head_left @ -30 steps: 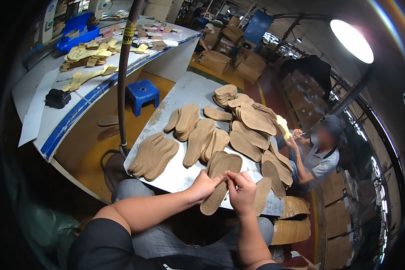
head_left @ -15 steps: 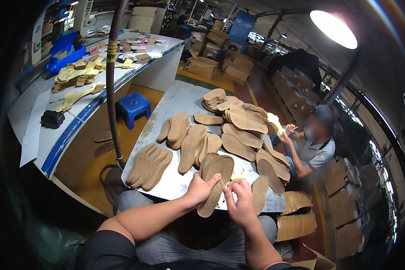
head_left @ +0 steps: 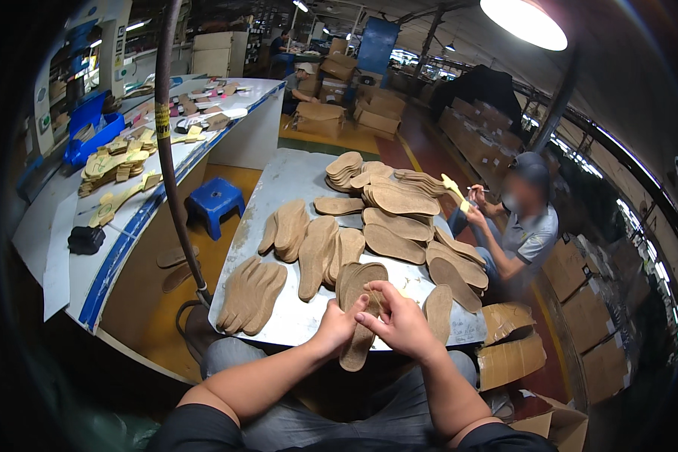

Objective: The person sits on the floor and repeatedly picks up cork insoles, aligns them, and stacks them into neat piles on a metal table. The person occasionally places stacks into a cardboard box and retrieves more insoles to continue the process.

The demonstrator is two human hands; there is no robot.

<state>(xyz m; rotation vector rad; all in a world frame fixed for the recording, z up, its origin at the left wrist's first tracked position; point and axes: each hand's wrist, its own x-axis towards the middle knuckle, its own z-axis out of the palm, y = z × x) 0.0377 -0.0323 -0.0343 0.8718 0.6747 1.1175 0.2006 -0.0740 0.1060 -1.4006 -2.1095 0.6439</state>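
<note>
A brown, cork-like shoe insole [head_left: 356, 354] is held upright over the table's near edge. My left hand [head_left: 337, 327] is closed on its left side, the thumb lying on its face. My right hand [head_left: 401, 322] grips the insole's right side, with thumb and bent fingers close to the left thumb; whether a small scrap is between them is hidden. Just behind it stands a stack of similar insoles [head_left: 352, 277], partly covered by the held one. To the right of my right hand lies another insole [head_left: 438, 313].
More insole stacks [head_left: 252, 297] cover the grey table [head_left: 275, 184]. Across its right side sits a co-worker [head_left: 531, 226] holding a yellow piece [head_left: 456, 193]. A pole [head_left: 163, 151] rises at left, near a blue stool [head_left: 215, 203]. An open carton [head_left: 512, 339] stands at the right corner.
My right hand has moved left and over the insole's face, closer to my left thumb. The insole stays in my left hand. The whole view has shifted slightly.
</note>
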